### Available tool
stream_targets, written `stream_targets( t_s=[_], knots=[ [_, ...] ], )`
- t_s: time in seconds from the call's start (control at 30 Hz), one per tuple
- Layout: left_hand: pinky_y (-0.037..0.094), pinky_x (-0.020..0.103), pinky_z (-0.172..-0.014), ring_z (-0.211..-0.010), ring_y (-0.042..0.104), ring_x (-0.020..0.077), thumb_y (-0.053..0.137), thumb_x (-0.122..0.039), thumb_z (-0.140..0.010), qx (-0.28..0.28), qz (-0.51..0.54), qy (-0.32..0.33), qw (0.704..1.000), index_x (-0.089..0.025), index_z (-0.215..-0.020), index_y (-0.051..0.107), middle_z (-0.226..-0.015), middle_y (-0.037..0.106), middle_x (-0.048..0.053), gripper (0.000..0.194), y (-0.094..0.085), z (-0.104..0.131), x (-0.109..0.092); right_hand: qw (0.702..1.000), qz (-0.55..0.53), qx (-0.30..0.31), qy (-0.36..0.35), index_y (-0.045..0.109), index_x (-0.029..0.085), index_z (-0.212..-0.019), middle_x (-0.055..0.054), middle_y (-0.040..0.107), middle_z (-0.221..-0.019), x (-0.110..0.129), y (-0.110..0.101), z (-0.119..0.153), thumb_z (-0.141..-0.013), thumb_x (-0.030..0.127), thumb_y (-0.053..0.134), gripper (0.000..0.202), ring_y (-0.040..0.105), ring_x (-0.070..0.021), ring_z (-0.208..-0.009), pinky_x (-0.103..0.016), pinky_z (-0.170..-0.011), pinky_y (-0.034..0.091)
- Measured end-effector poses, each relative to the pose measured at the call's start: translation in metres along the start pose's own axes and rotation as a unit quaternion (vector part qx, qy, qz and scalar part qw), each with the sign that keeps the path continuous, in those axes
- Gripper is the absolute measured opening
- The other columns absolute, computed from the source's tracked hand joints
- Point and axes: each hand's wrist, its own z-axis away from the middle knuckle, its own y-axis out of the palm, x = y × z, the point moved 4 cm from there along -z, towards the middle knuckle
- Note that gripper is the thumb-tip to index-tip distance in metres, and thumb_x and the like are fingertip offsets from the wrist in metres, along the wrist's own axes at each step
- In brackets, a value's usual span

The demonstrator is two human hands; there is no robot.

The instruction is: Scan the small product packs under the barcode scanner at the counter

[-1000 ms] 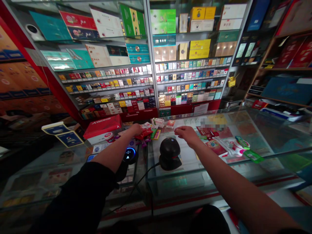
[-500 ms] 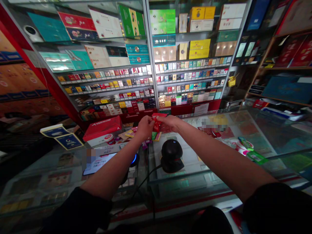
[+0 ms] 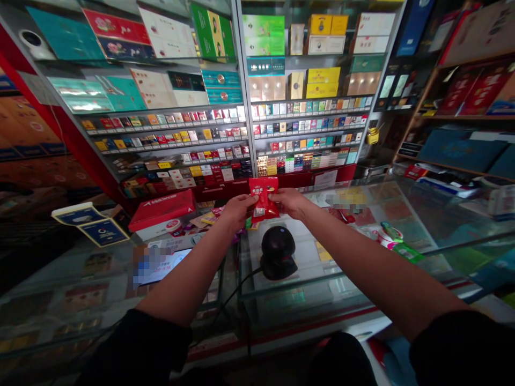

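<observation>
Between my two hands a small red snack packet [image 3: 264, 199] is held upright above the glass counter, its printed face towards me. My left hand [image 3: 238, 208] pinches its left edge with thumb and fingers. On the opposite edge, my right hand [image 3: 290, 202] grips it the same way. Just below stands a black tabletop scanner [image 3: 278, 252] with a rounded head and a cable. Several small colourful packets [image 3: 217, 214] lie partly hidden behind my left hand.
A red-lidded box [image 3: 163, 212] and an open dark blue carton [image 3: 100, 228] stand at the left, near a lit screen [image 3: 161, 268]. Green and pink packets [image 3: 396, 241] lie on the glass counter [image 3: 406, 209] at right. Shelves of cigarette packs [image 3: 225, 134] rise behind.
The red packet, crumpled and mostly covered by my fingers before, is now spread upright with its front visible. My hands have moved slightly apart to its two sides.
</observation>
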Motion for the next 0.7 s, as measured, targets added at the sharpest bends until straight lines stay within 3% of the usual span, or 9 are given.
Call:
stream_targets(
  t_s=[0.13,0.3,0.4,0.5,0.7],
  knots=[
    [0.057,0.032,-0.065,-0.058,0.064,0.0154,0.098,-0.031,-0.055,-0.017,0.022,0.012,1.000,-0.016,-0.069,0.064,-0.063,0.067,0.000,0.040,0.002,-0.007,0.013,0.998,0.015,-0.053,-0.012,0.068,0.014,-0.080,-0.001,0.072,-0.067,-0.005,-0.013,0.002,-0.079,0.000,0.073,0.015,0.067,-0.0138,-0.058,-0.028,-0.066,0.057],
    [0.053,0.028,-0.059,-0.057,0.063,0.0137,0.101,-0.031,-0.046,-0.010,0.030,0.039,0.999,-0.014,-0.072,0.070,-0.067,0.071,0.001,0.044,0.012,-0.011,0.019,0.993,0.043,-0.085,-0.066,0.071,0.014,-0.080,-0.003,0.073,-0.070,-0.007,-0.030,0.007,-0.081,0.013,0.078,0.007,0.065,-0.0130,-0.057,-0.024,-0.057,0.051],
    [0.053,0.028,-0.059,-0.057,0.064,0.0147,0.102,-0.032,-0.045,0.025,0.021,0.028,0.999,-0.014,-0.074,0.073,-0.067,0.071,0.002,0.045,0.020,-0.015,0.022,0.991,0.045,-0.098,-0.079,0.073,0.014,-0.077,-0.002,0.073,-0.069,-0.012,-0.043,0.010,-0.073,0.013,0.082,0.011,0.063,-0.0115,-0.057,-0.022,-0.055,0.048],
    [0.051,0.027,-0.060,-0.060,0.064,0.0145,0.100,-0.031,-0.050,0.067,-0.029,0.003,0.997,-0.014,-0.076,0.075,-0.070,0.073,0.004,0.040,0.026,-0.024,0.028,0.984,0.043,-0.152,-0.079,0.071,0.014,-0.072,0.000,0.071,-0.064,-0.021,-0.060,0.010,-0.065,0.008,0.081,0.014,0.058,-0.0092,-0.053,-0.021,-0.054,0.046],
    [0.053,0.029,-0.066,-0.067,0.069,0.0175,0.100,-0.022,-0.048,0.093,-0.108,-0.039,0.989,-0.015,-0.076,0.077,-0.075,0.077,0.007,0.037,0.030,-0.045,0.042,0.978,0.037,-0.188,-0.077,0.073,0.014,-0.075,0.001,0.071,-0.065,-0.038,-0.086,0.011,-0.062,0.012,0.081,0.015,0.059,-0.0101,-0.055,-0.022,-0.055,0.047]
  ],
)
